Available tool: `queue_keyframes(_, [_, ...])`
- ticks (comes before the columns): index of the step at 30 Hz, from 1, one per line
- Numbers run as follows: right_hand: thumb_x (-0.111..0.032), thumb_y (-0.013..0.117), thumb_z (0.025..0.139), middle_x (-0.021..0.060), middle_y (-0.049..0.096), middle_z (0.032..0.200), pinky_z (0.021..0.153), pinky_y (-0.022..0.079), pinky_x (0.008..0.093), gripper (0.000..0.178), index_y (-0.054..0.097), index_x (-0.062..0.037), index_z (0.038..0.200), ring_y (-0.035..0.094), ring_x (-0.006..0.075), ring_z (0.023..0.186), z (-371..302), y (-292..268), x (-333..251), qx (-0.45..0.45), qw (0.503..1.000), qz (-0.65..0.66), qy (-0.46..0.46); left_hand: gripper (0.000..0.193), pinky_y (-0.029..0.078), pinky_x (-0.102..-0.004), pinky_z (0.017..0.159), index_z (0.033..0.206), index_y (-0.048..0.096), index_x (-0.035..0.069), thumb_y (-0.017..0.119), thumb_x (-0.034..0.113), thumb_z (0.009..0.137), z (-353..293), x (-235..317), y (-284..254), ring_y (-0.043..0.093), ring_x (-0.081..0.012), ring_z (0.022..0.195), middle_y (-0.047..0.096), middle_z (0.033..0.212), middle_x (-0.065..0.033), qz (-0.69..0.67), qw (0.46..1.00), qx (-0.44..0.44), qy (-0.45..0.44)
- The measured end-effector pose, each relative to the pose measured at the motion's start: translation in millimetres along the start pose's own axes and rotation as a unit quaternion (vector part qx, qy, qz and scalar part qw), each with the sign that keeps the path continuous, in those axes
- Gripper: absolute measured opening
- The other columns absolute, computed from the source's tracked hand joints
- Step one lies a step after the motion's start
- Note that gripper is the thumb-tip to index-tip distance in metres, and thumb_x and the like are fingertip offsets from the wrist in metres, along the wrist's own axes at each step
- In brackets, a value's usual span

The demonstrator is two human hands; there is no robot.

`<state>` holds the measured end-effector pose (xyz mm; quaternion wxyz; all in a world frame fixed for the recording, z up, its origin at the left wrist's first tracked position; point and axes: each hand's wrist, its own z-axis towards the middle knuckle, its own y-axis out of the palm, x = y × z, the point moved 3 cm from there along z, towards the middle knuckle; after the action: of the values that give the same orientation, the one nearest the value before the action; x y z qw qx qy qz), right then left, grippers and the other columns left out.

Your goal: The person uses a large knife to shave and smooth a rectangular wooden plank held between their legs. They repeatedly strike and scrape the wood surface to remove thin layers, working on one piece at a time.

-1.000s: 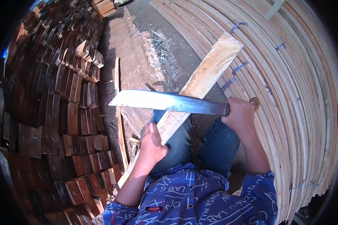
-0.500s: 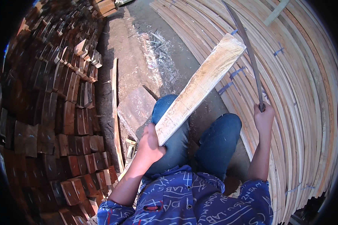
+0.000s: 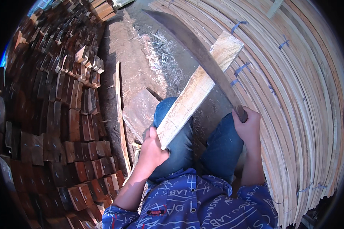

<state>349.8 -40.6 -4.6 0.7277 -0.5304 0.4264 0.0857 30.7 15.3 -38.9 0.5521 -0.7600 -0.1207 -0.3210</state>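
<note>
My left hand (image 3: 152,149) grips the near end of a pale, rough-edged wooden plank (image 3: 185,103), which slants up and away to the right over my left knee. In my right hand (image 3: 249,124) is a machete (image 3: 202,57) with a long, dark, curved blade, its handle inside my closed fingers. The blade crosses in front of the plank's upper part and hides a strip of it, with its tip pointing far left. Whether blade and plank touch, I cannot tell.
Stacked reddish-brown wood blocks (image 3: 74,124) fill the left side. Long pale wood strips (image 3: 290,114), tied with blue bands, lie along the right. A flat board (image 3: 139,112) and a thin lath (image 3: 119,107) rest on the ground, with wood shavings (image 3: 164,57) beyond.
My right hand has moved left and slightly down, swinging the machete from upright beside the plank to slanting left across it. The plank has shifted slightly in my left hand's hold.
</note>
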Motion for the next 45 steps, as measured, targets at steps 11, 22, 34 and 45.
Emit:
queue_keyframes(11, [-0.012, 0.069, 0.060, 0.0159, 0.061, 0.065, 0.060, 0.049, 0.0465, 0.016, 0.059, -0.0039, 0.069, 0.064, 0.0368, 0.066, 19, 23, -40, -0.041, 0.966, -0.167, -0.194, 0.046, 0.048, -0.0527, 0.086, 0.101, 0.041, -0.006, 0.065, -0.001, 0.063, -1, 0, -4, 0.055, -0.0552, 0.096, 0.055, 0.097, -0.0351, -0.003, 1.000, 0.021, 0.012])
queue_keyframes(22, [-0.016, 0.073, 0.064, 0.0160, 0.064, 0.067, 0.063, 0.051, 0.0458, 0.016, 0.064, -0.0039, 0.071, 0.066, 0.0367, 0.068, 31, -12, -7, 0.007, 0.961, -0.257, -0.107, 0.049, 0.048, -0.0534, 0.089, 0.103, 0.041, -0.007, 0.067, 0.002, 0.062, -2, -4, -1, 0.056, -0.0545, 0.096, 0.055, 0.099, -0.0359, 0.024, 1.000, 0.016, 0.004])
queue_keyframes(34, [-0.012, 0.067, 0.067, 0.0188, 0.064, 0.067, 0.062, 0.049, 0.0463, 0.013, 0.066, -0.0016, 0.074, 0.064, 0.0387, 0.066, 21, -13, -12, -0.015, 0.983, -0.170, -0.075, 0.049, 0.048, -0.0531, 0.089, 0.103, 0.042, -0.009, 0.064, 0.004, 0.061, 0, 3, -2, 0.055, -0.0558, 0.096, 0.055, 0.101, -0.0382, 0.017, 0.999, -0.012, 0.025])
queue_keyframes(45, [-0.015, 0.070, 0.061, 0.0150, 0.064, 0.070, 0.063, 0.050, 0.0473, 0.016, 0.061, -0.0051, 0.069, 0.065, 0.0361, 0.068, 29, 21, -39, -0.069, 0.959, -0.208, -0.178, 0.045, 0.048, -0.0527, 0.087, 0.103, 0.042, -0.007, 0.063, -0.001, 0.064, -4, 3, -9, 0.055, -0.0554, 0.096, 0.055, 0.100, -0.0352, -0.001, 1.000, 0.015, 0.006])
